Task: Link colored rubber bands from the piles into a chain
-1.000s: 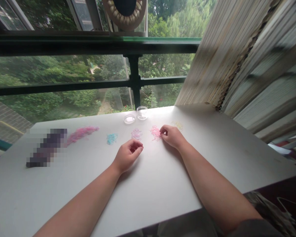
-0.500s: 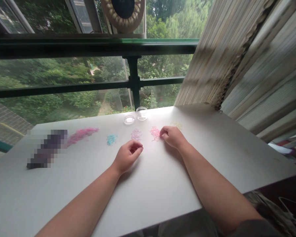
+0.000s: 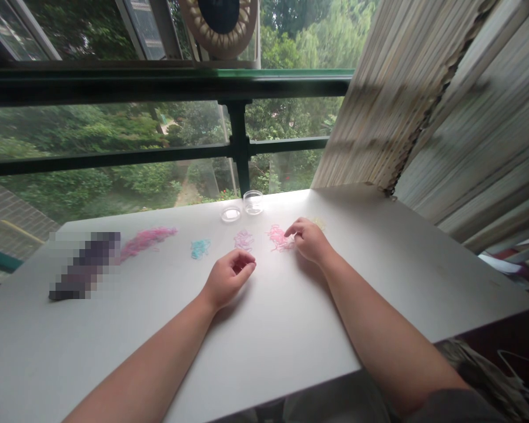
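Observation:
My right hand [image 3: 309,239] is at the right edge of a pile of pink rubber bands [image 3: 278,236], its index finger stretched over them and the thumb apart. Part of a pale yellow pile [image 3: 320,223] shows behind this hand. My left hand [image 3: 231,279] rests on the table just in front of a lilac pile of bands [image 3: 244,239]. Its fingers are curled against the thumb, and whatever may be between them is too small to make out. A turquoise pile [image 3: 199,249] lies farther left.
A longer pink and purple heap [image 3: 147,242] lies left on the white table [image 3: 114,329], beside a dark pixelated object [image 3: 86,264]. A clear round container [image 3: 253,203] and its lid [image 3: 230,215] stand at the back edge. A curtain [image 3: 370,106] hangs at right, before the window railing [image 3: 158,85].
My right hand has shifted slightly right, and its index finger has straightened away from the thumb at the pink pile. My left hand has stayed put.

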`<state>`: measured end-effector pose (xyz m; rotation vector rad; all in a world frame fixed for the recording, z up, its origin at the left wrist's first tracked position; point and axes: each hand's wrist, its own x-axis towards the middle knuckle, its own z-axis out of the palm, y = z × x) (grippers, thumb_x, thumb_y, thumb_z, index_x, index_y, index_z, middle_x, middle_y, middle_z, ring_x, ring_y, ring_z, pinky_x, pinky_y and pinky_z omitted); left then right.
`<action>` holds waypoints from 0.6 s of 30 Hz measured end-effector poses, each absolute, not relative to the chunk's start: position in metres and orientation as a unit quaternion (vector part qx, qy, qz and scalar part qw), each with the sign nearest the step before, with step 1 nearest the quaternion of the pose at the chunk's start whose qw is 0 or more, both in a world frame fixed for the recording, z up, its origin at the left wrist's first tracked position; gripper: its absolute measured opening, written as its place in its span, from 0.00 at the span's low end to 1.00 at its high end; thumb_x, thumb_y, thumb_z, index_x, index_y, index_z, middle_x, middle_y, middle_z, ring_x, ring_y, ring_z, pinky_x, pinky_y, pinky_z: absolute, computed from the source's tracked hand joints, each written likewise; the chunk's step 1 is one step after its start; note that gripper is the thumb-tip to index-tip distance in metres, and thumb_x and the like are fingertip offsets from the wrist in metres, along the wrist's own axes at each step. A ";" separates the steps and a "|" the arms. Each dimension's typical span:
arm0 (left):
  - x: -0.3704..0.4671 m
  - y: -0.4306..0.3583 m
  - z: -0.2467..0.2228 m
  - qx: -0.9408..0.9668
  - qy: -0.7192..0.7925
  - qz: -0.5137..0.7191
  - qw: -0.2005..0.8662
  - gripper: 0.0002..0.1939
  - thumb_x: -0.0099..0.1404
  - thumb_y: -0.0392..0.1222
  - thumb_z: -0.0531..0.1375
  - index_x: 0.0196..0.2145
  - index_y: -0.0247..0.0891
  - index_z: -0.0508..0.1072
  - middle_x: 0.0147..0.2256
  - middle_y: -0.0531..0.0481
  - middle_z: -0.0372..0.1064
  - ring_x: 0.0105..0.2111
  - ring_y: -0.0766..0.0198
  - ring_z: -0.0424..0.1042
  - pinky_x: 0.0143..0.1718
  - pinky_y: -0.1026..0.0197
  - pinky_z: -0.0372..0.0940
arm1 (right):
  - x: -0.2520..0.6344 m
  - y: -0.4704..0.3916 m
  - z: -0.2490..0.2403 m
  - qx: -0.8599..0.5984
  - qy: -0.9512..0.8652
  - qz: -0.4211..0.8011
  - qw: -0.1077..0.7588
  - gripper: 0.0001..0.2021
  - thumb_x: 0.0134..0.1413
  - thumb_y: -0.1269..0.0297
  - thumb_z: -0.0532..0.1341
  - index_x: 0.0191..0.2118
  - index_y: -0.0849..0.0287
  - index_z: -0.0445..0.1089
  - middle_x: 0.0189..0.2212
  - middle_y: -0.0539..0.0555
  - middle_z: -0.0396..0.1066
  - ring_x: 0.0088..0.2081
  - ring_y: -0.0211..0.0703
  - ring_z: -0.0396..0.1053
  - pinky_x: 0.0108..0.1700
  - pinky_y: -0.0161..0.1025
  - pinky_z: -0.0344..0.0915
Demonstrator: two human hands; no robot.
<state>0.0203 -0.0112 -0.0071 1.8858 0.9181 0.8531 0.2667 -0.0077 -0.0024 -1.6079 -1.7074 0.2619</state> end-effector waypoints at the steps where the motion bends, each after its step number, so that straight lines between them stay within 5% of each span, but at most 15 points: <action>1: 0.020 -0.011 -0.007 0.754 0.367 0.341 0.425 0.07 0.59 0.43 0.58 0.33 0.37 0.69 0.30 0.51 0.68 0.29 0.66 0.66 0.32 0.64 0.62 | 0.267 -0.007 -0.003 -0.626 -0.663 0.108 0.395 0.18 0.39 0.81 0.49 0.28 0.60 0.74 0.29 0.53 0.67 0.32 0.40 0.65 0.37 0.36 0.60; 11: 0.021 -0.011 -0.007 0.754 0.367 0.344 0.422 0.06 0.59 0.42 0.58 0.33 0.37 0.69 0.30 0.50 0.68 0.29 0.66 0.66 0.32 0.64 0.62 | 0.272 -0.005 -0.003 -0.597 -0.580 0.175 0.525 0.15 0.36 0.75 0.48 0.29 0.61 0.69 0.23 0.51 0.67 0.26 0.38 0.63 0.30 0.36 0.60; 18: 0.020 -0.012 -0.007 0.755 0.368 0.337 0.425 0.07 0.60 0.43 0.57 0.33 0.38 0.69 0.31 0.50 0.69 0.30 0.66 0.67 0.33 0.64 0.62 | 0.274 -0.003 -0.003 -0.602 -0.557 0.181 0.543 0.12 0.38 0.72 0.49 0.27 0.61 0.69 0.22 0.50 0.67 0.25 0.38 0.63 0.29 0.35 0.59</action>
